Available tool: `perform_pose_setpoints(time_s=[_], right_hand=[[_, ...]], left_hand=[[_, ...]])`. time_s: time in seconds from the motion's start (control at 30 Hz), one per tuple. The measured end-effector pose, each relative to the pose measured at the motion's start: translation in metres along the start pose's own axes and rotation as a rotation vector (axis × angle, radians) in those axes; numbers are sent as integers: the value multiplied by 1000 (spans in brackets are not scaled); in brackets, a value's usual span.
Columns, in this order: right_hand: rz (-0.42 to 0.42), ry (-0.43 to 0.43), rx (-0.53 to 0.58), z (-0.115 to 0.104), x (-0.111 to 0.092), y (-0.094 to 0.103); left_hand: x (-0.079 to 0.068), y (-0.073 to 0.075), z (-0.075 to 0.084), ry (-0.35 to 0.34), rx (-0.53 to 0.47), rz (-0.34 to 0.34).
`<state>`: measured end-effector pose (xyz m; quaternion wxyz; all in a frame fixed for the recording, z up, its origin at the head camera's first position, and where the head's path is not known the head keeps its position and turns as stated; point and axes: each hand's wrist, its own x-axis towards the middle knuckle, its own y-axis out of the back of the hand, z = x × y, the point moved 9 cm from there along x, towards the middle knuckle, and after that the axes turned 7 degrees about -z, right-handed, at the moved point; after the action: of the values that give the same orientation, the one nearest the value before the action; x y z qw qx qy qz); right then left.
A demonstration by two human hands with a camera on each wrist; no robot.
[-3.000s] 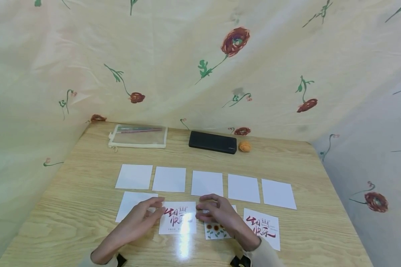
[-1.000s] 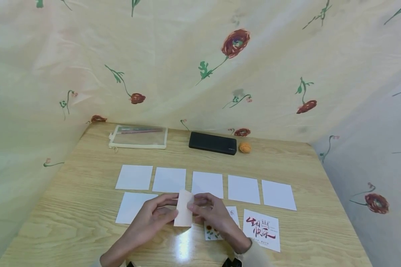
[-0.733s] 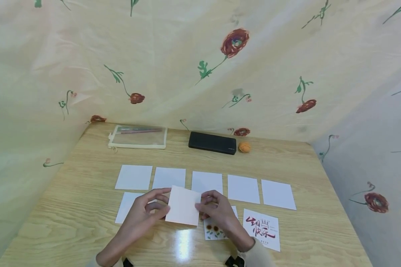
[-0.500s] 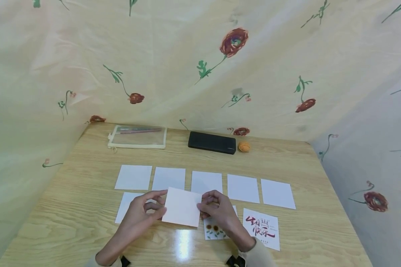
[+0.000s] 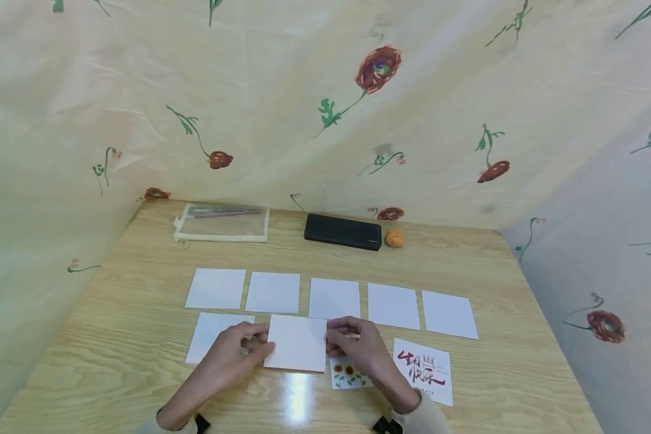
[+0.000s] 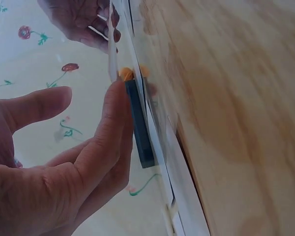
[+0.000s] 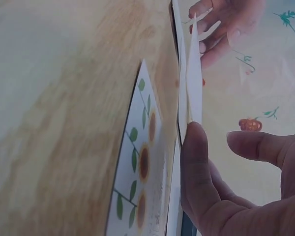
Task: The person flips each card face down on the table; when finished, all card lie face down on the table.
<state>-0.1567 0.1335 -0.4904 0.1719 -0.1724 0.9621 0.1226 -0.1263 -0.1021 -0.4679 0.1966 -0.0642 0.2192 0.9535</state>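
Observation:
A square card (image 5: 295,343), blank white side up, lies between my two hands low over the front row. My left hand (image 5: 233,349) is at its left edge; in the left wrist view the card (image 6: 112,59) meets the index fingertip while the thumb stands apart. At the opposite edge is my right hand (image 5: 360,349). The right wrist view has that card (image 7: 194,83) against the index fingertip, the thumb raised away. A sunflower card (image 5: 349,375) lies face up, partly under my right hand. Beside it is a card with red characters (image 5: 423,371).
Several blank white cards (image 5: 333,298) form a row behind my hands. One more white card (image 5: 208,334) lies by my left hand. Along the back are a clear zip pouch (image 5: 225,224) with pens, a black slab-like case (image 5: 343,231) and a small orange ball-like object (image 5: 395,239).
The card lay with red characters up 3 seconds ago. My hands have lifted it, turned it over through an upright position, and brought it down flatter with its blank side up.

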Motion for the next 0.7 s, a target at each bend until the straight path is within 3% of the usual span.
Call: perform_pose_setpoints(time_s=[0.2, 0.43, 0.7], right_hand=[[-23, -5, -5, 2, -3, -2], [-46, -19, 18, 3, -4, -4], [-44, -25, 14, 1, -3, -5]], left_hand=[[-1, -1, 0, 13, 43, -15], [-2, -4, 0, 3, 42, -47], [-2, -6, -4, 37, 41, -52]])
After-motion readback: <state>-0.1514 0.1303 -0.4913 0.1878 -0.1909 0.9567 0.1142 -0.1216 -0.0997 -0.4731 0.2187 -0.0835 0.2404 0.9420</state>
